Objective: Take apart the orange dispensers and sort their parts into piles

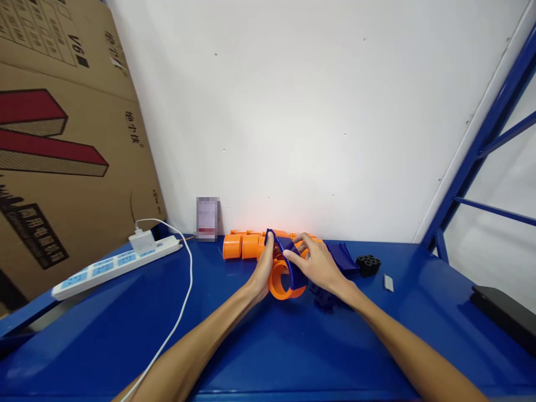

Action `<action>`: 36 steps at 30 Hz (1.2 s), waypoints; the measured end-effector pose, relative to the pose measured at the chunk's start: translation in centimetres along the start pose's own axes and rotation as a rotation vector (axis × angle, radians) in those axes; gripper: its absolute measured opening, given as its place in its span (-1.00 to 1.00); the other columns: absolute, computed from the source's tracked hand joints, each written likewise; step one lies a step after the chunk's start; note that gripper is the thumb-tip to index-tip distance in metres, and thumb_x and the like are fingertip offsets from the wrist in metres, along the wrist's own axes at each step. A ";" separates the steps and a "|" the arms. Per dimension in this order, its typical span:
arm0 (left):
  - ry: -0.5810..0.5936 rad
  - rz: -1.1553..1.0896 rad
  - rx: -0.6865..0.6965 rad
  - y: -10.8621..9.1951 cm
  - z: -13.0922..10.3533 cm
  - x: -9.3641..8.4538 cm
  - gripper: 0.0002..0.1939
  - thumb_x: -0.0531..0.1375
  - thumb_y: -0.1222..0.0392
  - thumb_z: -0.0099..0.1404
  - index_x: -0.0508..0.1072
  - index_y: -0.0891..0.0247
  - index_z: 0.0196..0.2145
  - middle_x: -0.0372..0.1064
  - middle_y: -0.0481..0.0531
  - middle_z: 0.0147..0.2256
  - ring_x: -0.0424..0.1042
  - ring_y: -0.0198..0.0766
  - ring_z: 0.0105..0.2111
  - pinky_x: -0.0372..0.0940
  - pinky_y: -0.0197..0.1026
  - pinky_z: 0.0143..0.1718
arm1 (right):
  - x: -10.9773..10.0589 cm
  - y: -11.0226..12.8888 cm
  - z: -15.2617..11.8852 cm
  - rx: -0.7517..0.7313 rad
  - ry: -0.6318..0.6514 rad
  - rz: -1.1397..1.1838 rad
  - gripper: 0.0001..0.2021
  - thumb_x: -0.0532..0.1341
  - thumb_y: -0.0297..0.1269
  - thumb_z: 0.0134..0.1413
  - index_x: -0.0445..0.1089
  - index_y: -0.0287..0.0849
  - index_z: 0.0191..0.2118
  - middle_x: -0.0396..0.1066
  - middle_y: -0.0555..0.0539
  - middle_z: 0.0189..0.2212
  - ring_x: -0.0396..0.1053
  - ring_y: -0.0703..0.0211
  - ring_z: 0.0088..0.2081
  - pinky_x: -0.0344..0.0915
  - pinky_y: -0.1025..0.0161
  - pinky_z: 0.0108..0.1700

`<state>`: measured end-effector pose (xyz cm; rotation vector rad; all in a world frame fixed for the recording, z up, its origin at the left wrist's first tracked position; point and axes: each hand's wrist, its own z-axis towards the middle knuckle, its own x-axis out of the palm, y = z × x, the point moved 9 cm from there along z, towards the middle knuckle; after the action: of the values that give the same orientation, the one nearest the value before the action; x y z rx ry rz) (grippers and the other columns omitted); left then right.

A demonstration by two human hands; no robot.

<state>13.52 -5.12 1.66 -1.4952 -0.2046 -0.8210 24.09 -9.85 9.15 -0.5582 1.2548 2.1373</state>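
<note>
Both my hands grip a dark blue curved plastic piece [297,276] above the table. My left hand [263,267] holds its left edge, thumb pointing up along it. On the other side, my right hand [317,262] pinches it between thumb and fingers. An orange plastic ring [275,283] sits just below and partly behind the piece, its open end facing me. Several orange cylinders [232,247] stand in a row behind my hands, partly hidden. More dark blue curved pieces [344,259] lie stacked beyond my right wrist. Small dark blue parts [324,300] rest under my right forearm.
On the blue table [268,352], a black block with round holes [368,265] and a small white piece [388,283] lie right, with a black case [502,312] farther out. A power strip [117,267], charger [142,241] and white cable [189,279] are left, beside a cardboard box [71,145].
</note>
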 end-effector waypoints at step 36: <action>-0.203 0.917 0.227 -3.2 -1.3 -0.1 -0.70 0.22 -0.09 0.20 0.32 0.20 -0.38 0.29 -0.07 -0.43 0.27 -0.20 -0.37 0.15 -0.15 -0.28 | 3.2 0.2 -3.3 -0.124 0.217 -0.863 -0.69 -0.12 -0.36 0.43 0.34 -0.33 -0.05 0.56 -0.27 -0.38 0.57 -0.10 -0.34 0.26 0.20 -0.38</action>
<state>11.12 -5.94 4.01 -1.2594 0.2305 0.0896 21.80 -11.93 5.70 -1.1603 0.7616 1.4416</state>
